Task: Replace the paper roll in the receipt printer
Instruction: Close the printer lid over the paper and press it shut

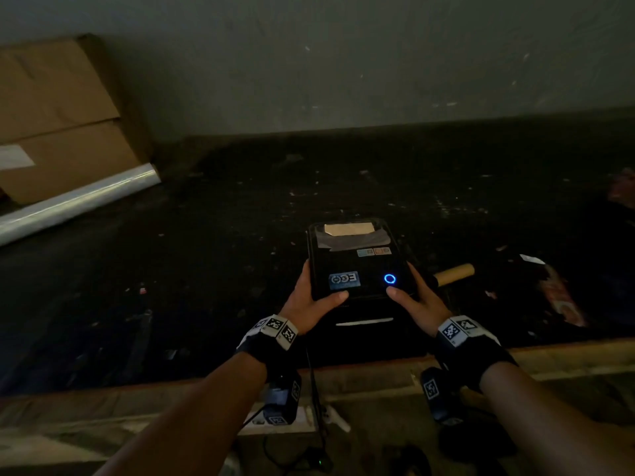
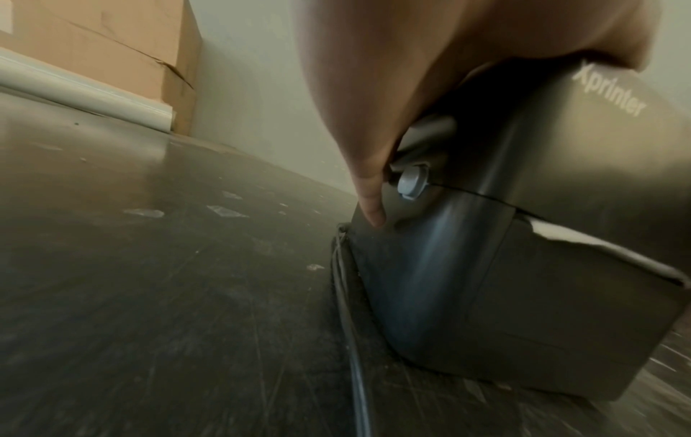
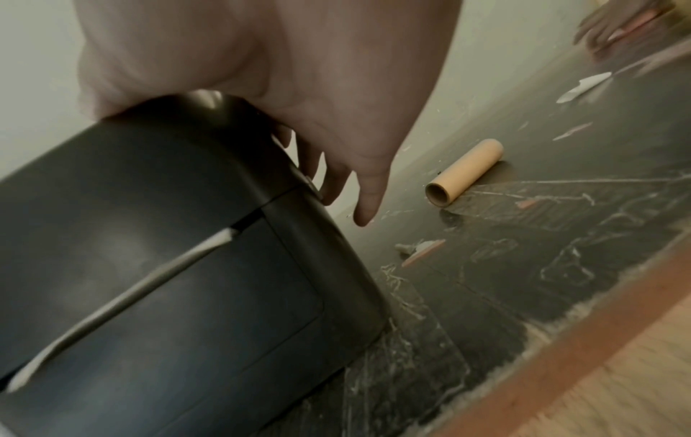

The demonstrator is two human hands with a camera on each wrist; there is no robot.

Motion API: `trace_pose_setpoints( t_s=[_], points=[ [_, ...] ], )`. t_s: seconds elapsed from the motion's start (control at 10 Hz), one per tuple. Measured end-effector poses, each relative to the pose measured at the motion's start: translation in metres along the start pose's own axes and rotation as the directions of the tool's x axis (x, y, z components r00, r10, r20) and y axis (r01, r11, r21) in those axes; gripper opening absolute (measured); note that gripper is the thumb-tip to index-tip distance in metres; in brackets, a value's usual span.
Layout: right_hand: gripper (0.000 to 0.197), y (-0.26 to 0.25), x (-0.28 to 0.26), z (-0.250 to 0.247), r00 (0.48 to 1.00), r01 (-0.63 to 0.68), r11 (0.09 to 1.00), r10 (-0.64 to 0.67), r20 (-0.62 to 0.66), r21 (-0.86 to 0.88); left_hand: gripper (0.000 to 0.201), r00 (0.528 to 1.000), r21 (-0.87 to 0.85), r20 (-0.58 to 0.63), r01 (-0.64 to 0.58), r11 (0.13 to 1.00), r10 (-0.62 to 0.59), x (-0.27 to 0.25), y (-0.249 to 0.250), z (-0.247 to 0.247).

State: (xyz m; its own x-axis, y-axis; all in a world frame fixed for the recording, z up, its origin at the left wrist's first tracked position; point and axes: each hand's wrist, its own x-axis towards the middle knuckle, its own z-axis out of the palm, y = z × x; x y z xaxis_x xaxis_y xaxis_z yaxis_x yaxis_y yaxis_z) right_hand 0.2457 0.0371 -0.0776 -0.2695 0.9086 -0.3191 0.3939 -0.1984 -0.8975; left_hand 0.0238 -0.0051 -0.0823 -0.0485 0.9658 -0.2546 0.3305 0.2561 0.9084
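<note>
A black receipt printer (image 1: 357, 266) stands on a dark, scuffed table top with a blue ring light on its lid. My left hand (image 1: 309, 304) grips its left side, thumb on top of the lid, fingers (image 2: 370, 192) down the side by a grey release button (image 2: 409, 181). On the opposite side my right hand (image 1: 417, 300) holds it the same way, fingers (image 3: 370, 192) hanging past the lid seam. A white paper edge (image 1: 364, 321) shows in the front slot. An empty cardboard core (image 1: 453, 274) lies on the table right of the printer (image 3: 149, 236).
A cardboard box (image 1: 58, 115) leans on the wall at the back left, with a roll of clear film (image 1: 79, 204) in front of it. A cable (image 2: 355, 354) runs from the printer's left side. Paper scraps and a reddish wrapper (image 1: 563, 300) lie to the right. The wooden table edge (image 1: 567, 359) is close to me.
</note>
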Motion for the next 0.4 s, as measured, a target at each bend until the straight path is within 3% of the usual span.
trace_pose_setpoints(
  t_s=[0.3,0.4],
  points=[
    [0.065,-0.012,-0.012,-0.001,0.998,0.059,0.990,-0.062,-0.018,-0.128,0.092,1.000,-0.001,0.005,0.024,1.000,-0.024,-0.001,0.009,0.001],
    [0.061,-0.013,-0.010,-0.007,0.975,0.149,0.908,-0.200,-0.093,-0.391,0.081,0.999,-0.018,-0.036,-0.006,1.000,0.005,-0.018,0.003,0.007]
  ],
)
